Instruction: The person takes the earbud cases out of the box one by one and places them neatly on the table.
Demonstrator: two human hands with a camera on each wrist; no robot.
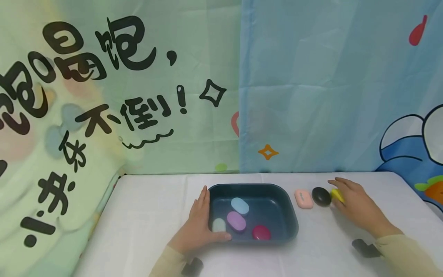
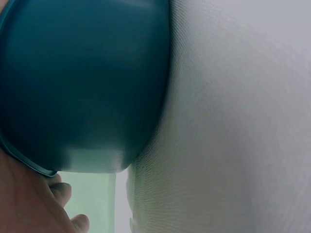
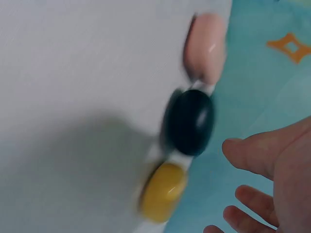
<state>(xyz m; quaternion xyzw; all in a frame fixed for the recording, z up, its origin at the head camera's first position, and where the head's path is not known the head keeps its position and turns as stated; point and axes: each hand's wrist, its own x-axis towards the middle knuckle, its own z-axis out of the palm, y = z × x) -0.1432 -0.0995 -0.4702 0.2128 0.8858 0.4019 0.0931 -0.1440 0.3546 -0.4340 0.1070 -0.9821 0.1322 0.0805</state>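
Note:
My left hand point(image 1: 195, 225) rests against the left side of a dark blue-green rectangular tub point(image 1: 294, 227). Its fingers lie straight along that side and the thumb stretches over the front rim. Inside the tub are a light blue rounded case point(image 1: 240, 206), a purple one point(image 1: 237, 221), a pale green one point(image 1: 219, 225) and a dark pink one point(image 1: 261, 232). My right hand point(image 1: 360, 207) hovers with spread fingers over a yellow rounded case point(image 3: 165, 192), partly hiding it in the head view. The right wrist view shows a gap between fingertips and case.
A black oval case point(image 1: 321, 196) and a pink case point(image 1: 303, 199) lie in a row with the yellow one, right of the tub. A white cloth covers the table point(image 1: 138, 215). Printed curtains point(image 1: 311, 96) hang behind its far edge.

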